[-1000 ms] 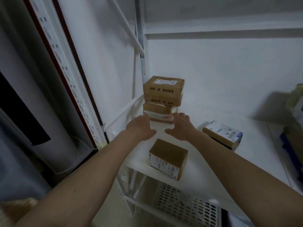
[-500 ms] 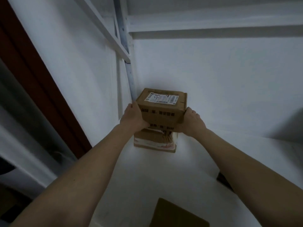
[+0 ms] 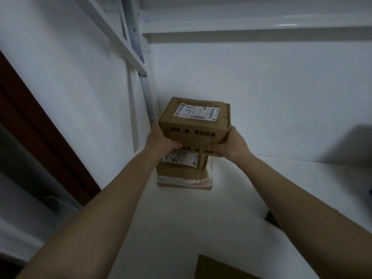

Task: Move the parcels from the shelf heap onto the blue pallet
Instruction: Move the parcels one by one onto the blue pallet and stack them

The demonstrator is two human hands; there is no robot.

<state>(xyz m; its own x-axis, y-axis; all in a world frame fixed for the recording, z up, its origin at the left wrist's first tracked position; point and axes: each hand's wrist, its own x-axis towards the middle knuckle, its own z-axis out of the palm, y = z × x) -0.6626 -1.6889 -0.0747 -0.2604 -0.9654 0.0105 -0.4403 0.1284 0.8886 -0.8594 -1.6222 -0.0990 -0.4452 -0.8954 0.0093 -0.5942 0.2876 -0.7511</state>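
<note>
A brown cardboard parcel (image 3: 196,121) with a white shipping label on top hangs in the air in the back left corner of the white shelf (image 3: 231,208). My left hand (image 3: 161,137) grips its left side and my right hand (image 3: 231,146) grips its right side, thumbs curled under the front edge. Directly below it a second labelled parcel (image 3: 184,172), wrapped with tape, stands on the shelf. The blue pallet is out of view.
The corner of another brown parcel (image 3: 219,268) shows at the bottom edge. A dark box corner (image 3: 271,219) peeks out beside my right forearm. A metal shelf upright (image 3: 141,57) and cross braces stand at the left, with a shelf beam overhead.
My hands reached the stack, took hold of the top parcel by its sides and raised it off the lower parcel. The view moved closer to the shelf corner.
</note>
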